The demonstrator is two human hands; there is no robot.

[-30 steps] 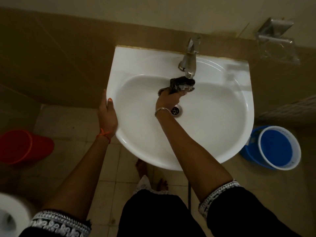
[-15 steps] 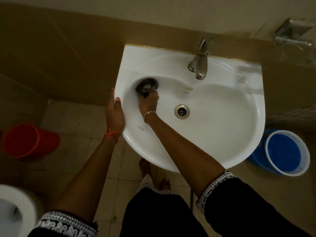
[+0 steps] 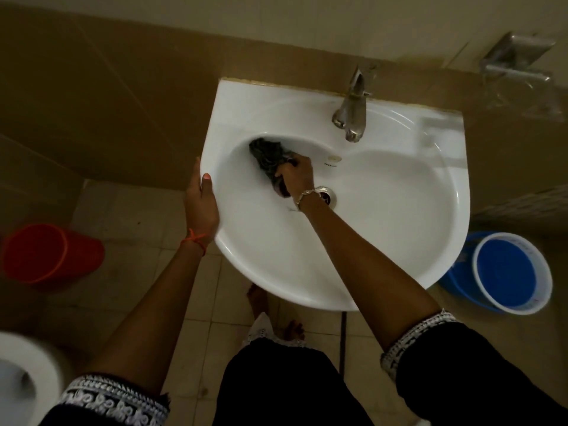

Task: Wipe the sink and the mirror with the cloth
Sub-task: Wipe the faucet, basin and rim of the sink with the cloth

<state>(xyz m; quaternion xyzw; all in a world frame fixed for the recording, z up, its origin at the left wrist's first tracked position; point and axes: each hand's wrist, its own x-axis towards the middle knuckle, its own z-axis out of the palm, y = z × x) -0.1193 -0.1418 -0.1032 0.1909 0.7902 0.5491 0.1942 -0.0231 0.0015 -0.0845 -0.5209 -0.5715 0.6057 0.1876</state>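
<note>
While the right hand (image 3: 295,173) clenches the dark cloth (image 3: 270,158) against the upper-left slope of the sink (image 3: 384,229) bowl, the likeliest slip is a wet bunched wad skidding on the glossy porcelain, or the knuckles knocking the tap (image 3: 350,115) on a wider stroke. The left hand (image 3: 201,204) grips the sink's left rim, steadying. Crumpled, grey-black and damp-looking, the cloth trails toward the drain (image 3: 327,193). No mirror shows, so that part looks undone.
</note>
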